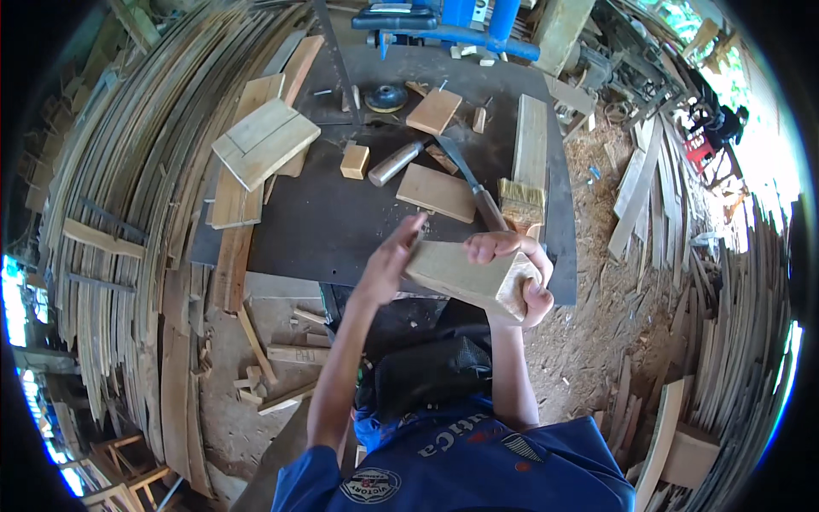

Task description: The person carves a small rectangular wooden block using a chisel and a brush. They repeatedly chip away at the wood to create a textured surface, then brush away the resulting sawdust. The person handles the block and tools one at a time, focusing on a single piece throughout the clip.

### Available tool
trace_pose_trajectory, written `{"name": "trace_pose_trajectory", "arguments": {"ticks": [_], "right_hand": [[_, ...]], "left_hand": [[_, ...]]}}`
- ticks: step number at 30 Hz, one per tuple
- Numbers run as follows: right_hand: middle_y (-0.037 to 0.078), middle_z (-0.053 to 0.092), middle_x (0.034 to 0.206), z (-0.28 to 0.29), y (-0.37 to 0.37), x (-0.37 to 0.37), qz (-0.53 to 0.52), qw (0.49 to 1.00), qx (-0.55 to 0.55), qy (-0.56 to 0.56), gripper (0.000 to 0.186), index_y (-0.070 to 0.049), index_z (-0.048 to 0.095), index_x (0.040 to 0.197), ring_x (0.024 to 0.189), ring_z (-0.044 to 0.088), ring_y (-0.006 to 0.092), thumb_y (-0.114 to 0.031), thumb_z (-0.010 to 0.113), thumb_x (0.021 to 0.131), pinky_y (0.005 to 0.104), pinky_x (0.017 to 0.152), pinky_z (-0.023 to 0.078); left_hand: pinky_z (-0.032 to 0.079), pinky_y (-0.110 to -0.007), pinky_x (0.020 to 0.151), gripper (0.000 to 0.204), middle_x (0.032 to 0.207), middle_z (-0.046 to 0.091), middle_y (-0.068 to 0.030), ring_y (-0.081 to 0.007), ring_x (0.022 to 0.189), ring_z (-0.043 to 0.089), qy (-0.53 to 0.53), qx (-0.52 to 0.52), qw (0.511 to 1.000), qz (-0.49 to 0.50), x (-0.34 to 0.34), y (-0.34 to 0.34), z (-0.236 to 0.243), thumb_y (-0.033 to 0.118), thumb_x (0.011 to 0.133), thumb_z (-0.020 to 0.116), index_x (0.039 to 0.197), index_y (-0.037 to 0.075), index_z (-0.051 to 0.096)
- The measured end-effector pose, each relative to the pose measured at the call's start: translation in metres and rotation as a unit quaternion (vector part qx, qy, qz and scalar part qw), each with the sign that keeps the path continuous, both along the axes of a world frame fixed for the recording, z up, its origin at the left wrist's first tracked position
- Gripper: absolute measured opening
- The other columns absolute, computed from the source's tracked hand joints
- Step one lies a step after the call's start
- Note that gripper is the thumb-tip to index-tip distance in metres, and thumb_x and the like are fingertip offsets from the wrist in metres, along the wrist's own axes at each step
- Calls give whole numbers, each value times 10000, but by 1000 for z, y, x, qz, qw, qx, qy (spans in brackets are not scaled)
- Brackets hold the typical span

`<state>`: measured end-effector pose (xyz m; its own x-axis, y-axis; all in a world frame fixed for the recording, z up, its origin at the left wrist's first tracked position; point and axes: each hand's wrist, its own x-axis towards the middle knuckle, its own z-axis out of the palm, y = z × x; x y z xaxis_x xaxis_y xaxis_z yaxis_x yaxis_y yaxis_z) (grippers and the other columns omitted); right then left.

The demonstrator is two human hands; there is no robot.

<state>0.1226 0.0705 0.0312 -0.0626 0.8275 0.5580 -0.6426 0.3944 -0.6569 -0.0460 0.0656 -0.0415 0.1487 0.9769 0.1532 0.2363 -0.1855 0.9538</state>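
A pale, thick wooden block (456, 269) is held up over the near edge of the dark table. Its right end sits in my right hand (529, 273), with the fingers over the top and the thumb against the end face. My left hand (391, 263) is at the block's other end, fingers stretched out; whether it touches the wood I cannot tell. Just beyond the block lie a flat wooden piece (436, 193) and a blade with a wooden handle (489, 209). A bristle brush (521, 194) rests beyond my right hand.
On the dark tabletop (307, 230) are a cylinder (396, 163), a small wood cube (355, 161), a round disc (386, 98) and another wooden piece (434, 111). Boards (266, 141) overlap the left edge; a plank (531, 141) lies right. Stacked strips (128, 213) flank the table.
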Motion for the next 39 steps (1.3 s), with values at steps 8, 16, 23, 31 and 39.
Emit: {"name": "trace_pose_trajectory", "arguments": {"ticks": [8,16,23,31,39], "right_hand": [[167,513,732,-5,2,4,-3,1000,16,0,511,56,496,911,667,497,264,-427,473,749,408,671,413],[160,491,727,-4,5,-1,3,999,30,-13,505,47,483,915,683,480,259,-427,458,743,403,705,396],[154,487,774,-9,2,1,25,999,40,-15,518,42,475,921,731,483,264,-447,461,752,403,740,388],[158,482,774,-10,8,3,13,999,52,0,509,44,473,921,716,466,255,-433,474,744,404,716,396],[221,543,760,-9,3,-2,-12,998,47,26,550,110,496,883,719,546,291,-424,495,755,419,717,446]], "left_hand": [[121,-406,1069,957,1414,240,-148,-307,1333,126,-5,6,999,-53,9,-12,33,762,744,106,1371,49,229],[62,-397,1077,885,1444,170,-121,-275,1347,56,11,110,991,-82,13,-16,34,705,794,89,1373,51,232],[96,-381,1077,855,1431,210,-123,-274,1337,120,-56,86,991,-85,18,-19,27,689,809,114,1377,59,218],[139,-361,1069,823,1414,228,-171,-292,1332,142,-1,44,995,-91,20,-16,39,659,836,146,1369,37,226],[81,-369,1081,677,1443,176,-121,-234,1343,104,-56,59,993,-90,4,-6,-1,508,909,201,1380,21,178]]}}
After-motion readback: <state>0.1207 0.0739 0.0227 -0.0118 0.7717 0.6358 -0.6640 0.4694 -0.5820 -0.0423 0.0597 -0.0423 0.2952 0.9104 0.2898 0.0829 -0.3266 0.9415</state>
